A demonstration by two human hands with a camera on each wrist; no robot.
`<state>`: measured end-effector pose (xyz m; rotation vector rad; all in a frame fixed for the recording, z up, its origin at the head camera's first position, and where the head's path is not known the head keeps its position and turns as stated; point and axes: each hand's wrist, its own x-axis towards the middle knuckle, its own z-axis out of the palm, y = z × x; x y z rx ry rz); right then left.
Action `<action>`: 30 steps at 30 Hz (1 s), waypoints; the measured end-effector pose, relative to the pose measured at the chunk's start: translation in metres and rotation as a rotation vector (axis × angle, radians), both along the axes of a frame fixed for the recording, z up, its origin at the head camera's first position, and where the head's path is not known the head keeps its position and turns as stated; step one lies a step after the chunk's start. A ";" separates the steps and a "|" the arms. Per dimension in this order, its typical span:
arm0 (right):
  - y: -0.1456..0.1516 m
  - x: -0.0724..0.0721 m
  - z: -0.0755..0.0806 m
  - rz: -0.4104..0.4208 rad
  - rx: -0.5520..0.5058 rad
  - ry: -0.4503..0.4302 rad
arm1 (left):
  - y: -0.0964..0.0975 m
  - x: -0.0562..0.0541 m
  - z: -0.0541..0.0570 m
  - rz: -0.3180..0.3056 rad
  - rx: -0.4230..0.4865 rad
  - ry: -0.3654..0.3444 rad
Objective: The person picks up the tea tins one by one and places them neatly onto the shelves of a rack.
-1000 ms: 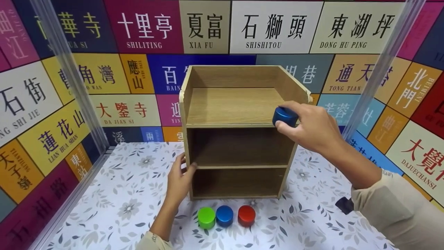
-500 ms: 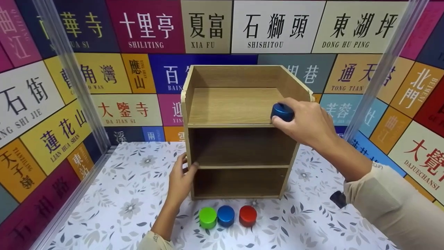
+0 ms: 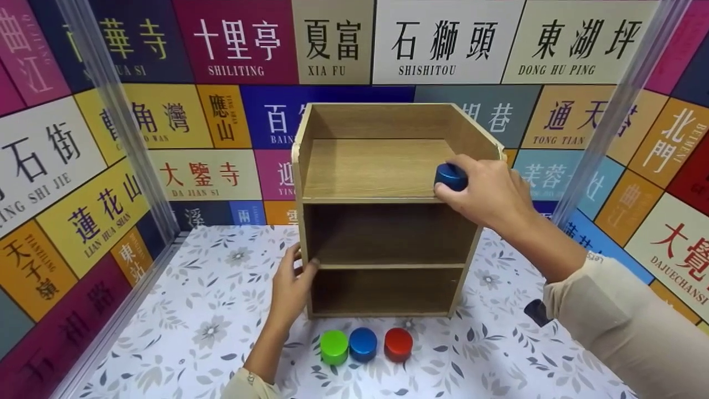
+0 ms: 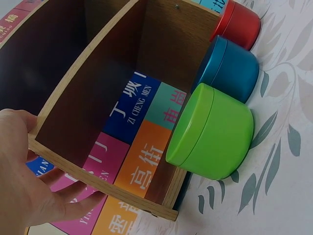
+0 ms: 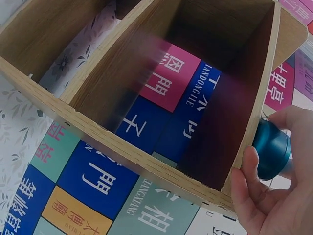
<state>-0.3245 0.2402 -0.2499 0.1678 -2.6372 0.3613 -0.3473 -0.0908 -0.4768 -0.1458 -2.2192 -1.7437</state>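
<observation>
Blue tin (image 3: 451, 176) is pinched between thumb and fingers of the right hand (image 3: 490, 188), right by the front edge of the top board on the wooden shelf (image 3: 376, 166), close to its right corner; can't really tell if it's touching down. Left hand (image 3: 289, 291) grips the shelf's left side, thumb over the front edge. On the flowery desk (image 3: 221, 299), just off the shelf's bottom front edge: green tin (image 3: 334, 347), second blue tin (image 3: 363, 344) close beside it, then a small gap and a red tin (image 3: 398, 344).
</observation>
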 end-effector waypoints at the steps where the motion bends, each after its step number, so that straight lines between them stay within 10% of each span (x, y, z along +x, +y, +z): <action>1: 0.000 0.000 0.000 -0.002 0.002 0.002 | 0.000 0.000 0.000 0.000 -0.001 -0.002; 20: 0.002 0.003 0.001 -0.026 0.049 0.026 | 0.003 0.000 -0.001 0.004 -0.010 -0.006; 30: 0.003 0.031 -0.001 0.026 0.201 0.358 | 0.000 -0.001 0.000 0.004 -0.008 -0.036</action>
